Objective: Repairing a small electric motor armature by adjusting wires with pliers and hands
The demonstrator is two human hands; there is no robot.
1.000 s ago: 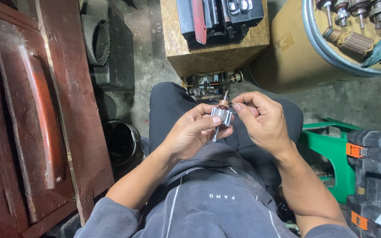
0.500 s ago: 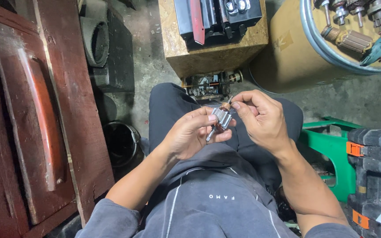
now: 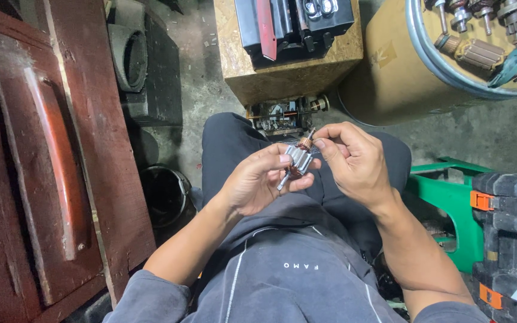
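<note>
While I watch from the head camera, both hands meet over the lap, just in front of the wooden block (image 3: 288,81) that carries a black machine (image 3: 294,24). My left hand (image 3: 258,182) is curled about a small motor armature (image 3: 297,160): the thumb and forefinger close on its pale laminated core, and the steel shaft sticks out below the fingers. My right hand (image 3: 354,161) is pinched nearly shut at the upper end, with thumb and forefinger tips on the copper-coloured commutator and the short shaft stub above it.

I judge the armature to be light for its size yet dense, and wholly stiff; nothing in it will bend under finger pressure. The bare shaft looks smooth and likely slippery, so the ridged core is the surer place to grip. The copper end and its fine windings look like the delicate part, best touched lightly, not squeezed or scraped.

Beyond the block, to its right, stands a tan drum (image 3: 402,72) holding more armatures (image 3: 480,54). Left of the block lie dark red wooden boards (image 3: 61,149), and nearer than the drum sits a green stool (image 3: 450,209) beside a black case (image 3: 510,221).
</note>
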